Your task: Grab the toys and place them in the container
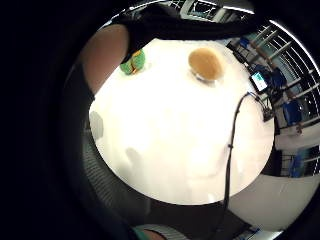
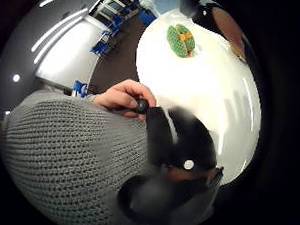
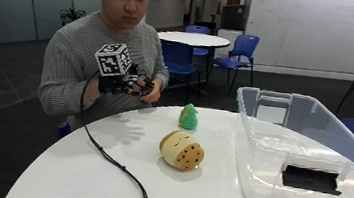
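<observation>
I see the person sitting behind the white round table (image 3: 75, 168), with the gloved right hand (image 3: 117, 84) raised above the table edge, in front of the chest. The bare left hand (image 3: 151, 90) meets it there; from the thumb-side palm view that bare hand (image 2: 124, 97) pinches a small dark knob at the glove. I cannot tell how the gloved fingers are set: they look loosely bent, and I see no toy in them.

Both toys lie on the table, untouched. The tan toy (image 3: 181, 150), round with dark dots, lies on its side left of the clear bin (image 3: 305, 144), near it but apart. The green toy (image 3: 189, 117), green with orange parts, stands farther back from the tan toy, toward the person, also left of the bin. The little-finger view looks down on both, the green toy (image 1: 133, 62) and the tan toy (image 1: 206, 65), apart on the white top.

The bin stands open at the table's right side; I see no toy inside it.
</observation>
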